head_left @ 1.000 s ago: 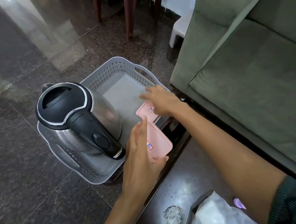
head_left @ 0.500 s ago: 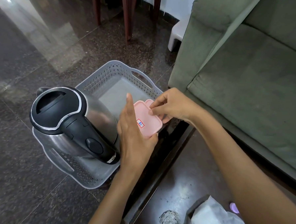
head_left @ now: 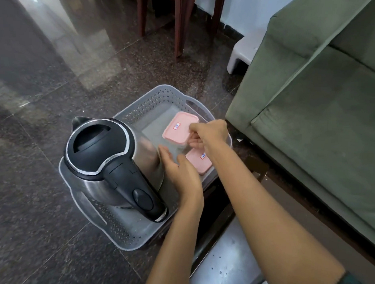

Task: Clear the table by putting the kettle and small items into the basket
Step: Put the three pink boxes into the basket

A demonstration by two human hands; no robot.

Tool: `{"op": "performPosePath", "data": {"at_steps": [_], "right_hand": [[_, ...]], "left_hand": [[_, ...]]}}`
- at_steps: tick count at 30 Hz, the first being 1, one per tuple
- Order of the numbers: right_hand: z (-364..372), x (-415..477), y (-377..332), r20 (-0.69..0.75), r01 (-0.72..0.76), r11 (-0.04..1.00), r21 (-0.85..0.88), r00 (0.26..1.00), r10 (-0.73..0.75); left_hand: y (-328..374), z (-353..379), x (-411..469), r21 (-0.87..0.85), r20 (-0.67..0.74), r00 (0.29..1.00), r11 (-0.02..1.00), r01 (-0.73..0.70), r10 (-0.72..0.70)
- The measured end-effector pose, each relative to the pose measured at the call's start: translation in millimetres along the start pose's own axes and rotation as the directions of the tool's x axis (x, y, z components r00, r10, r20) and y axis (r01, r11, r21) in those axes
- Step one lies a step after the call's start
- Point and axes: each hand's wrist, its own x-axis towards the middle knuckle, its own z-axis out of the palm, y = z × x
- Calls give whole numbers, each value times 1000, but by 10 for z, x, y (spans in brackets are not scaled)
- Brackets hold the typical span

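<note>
A grey perforated basket (head_left: 140,111) stands on the dark floor beside the table. A steel kettle (head_left: 107,155) with a black lid and handle stands upright in its near left part. Two small clear boxes with pink lids are in the basket's right part. My right hand (head_left: 208,132) grips the farther pink-lidded box (head_left: 179,128) by its near right edge. The nearer pink-lidded box (head_left: 199,164) lies against the basket's right wall, partly hidden under my right forearm. My left hand (head_left: 182,176) is open, fingers stretched, between the kettle and the nearer box.
The glossy table top (head_left: 225,263) is at the bottom, right of the basket. A green sofa (head_left: 314,105) fills the right side. A white stool (head_left: 243,51) and dark wooden chair legs (head_left: 179,22) stand behind the basket on the stone floor.
Both pink-lidded boxes have gone from above the basket's edge down into it. My left hand has let go of its box. My right hand has carried the other box farther in.
</note>
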Motion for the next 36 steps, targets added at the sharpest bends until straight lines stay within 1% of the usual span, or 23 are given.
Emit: {"op": "performPosePath", "data": {"at_steps": [3, 5, 6, 7, 8, 9, 10, 11, 12, 13, 14, 15, 16, 18, 22, 23, 26, 28, 30, 31, 33, 34, 36], "right_hand": [[56, 3, 82, 51, -53, 997, -59, 997, 56], [53, -21, 94, 97, -62, 988, -142, 992, 77], [42, -52, 78, 100, -33, 975, -220, 993, 56], [18, -85, 54, 74, 37, 936, -350, 997, -12], [-11, -93, 38, 28, 132, 844, -520, 990, -137], [-36, -102, 25, 8, 232, 702, -673, 952, -306], [-47, -115, 14, 67, 338, 550, -763, 889, -454], [-51, -123, 19, 184, 456, 416, -787, 817, -547], [-48, -112, 40, 318, 559, 304, -771, 752, -577], [-42, -88, 72, 425, 625, 222, -748, 709, -563], [-42, -62, 116, 488, 648, 168, -743, 696, -527], [-43, -41, 166, 515, 646, 137, -751, 704, -489], [-57, -25, 223, 524, 636, 114, -763, 713, -466], [-78, -12, 320, 522, 624, 74, -778, 708, -476], [-147, -17, 407, 479, 584, 55, -810, 712, -513], [-159, -39, 402, 466, 577, 77, -813, 725, -508], [-203, -90, 393, 407, 566, 227, -793, 768, -495], [-231, -133, 375, 391, 569, 260, -780, 768, -508], [-248, -141, 387, 414, 575, 234, -784, 765, -493], [-252, -120, 397, 426, 576, 203, -792, 759, -492], [-231, -110, 441, 438, 575, 111, -810, 721, -537], [-229, -96, 447, 425, 568, 84, -818, 697, -577], [-256, -131, 444, 366, 558, 110, -823, 668, -648]], "left_hand": [[-78, 99, 179, -16, -18, 999, 999, 45, -45], [-106, 110, 245, -32, -51, 997, 998, 58, -60], [-120, 112, 270, -52, -59, 996, 996, 70, -73], [-126, 111, 286, -74, -64, 994, 993, 87, -92], [-127, 109, 298, -102, -69, 991, 989, 104, -111], [-143, 103, 311, -122, -72, 990, 986, 111, -121], [-155, 94, 314, -130, -74, 990, 985, 110, -120], [-162, 92, 304, -132, -71, 991, 986, 102, -112], [-179, 93, 301, -131, -66, 992, 987, 98, -107], [-181, 93, 296, -134, -51, 993, 986, 96, -104], [-197, 95, 295, -143, -34, 993, 984, 106, -112], [-201, 99, 289, -150, -22, 992, 982, 118, -122], [-200, 113, 274, -154, -13, 990, 979, 136, -140], [-198, 135, 245, -167, 7, 984, 970, 176, -178], [-172, 178, 172, -160, 85, 984, 972, 171, -159], [-170, 188, 184, -156, 100, 981, 972, 178, -164], [-150, 212, 210, -152, 117, 979, 971, 184, -167], [-166, 219, 271, -153, 125, 980, 973, 173, -155], [-186, 227, 284, -139, 130, 980, 975, 172, -154], [-195, 251, 263, -130, 128, 980, 977, 167, -151], [-222, 272, 212, -132, 121, 982, 979, 158, -142], [-223, 292, 192, -137, 123, 983, 978, 155, -138], [-243, 311, 197, -143, 133, 982, 978, 153, -135]]}}
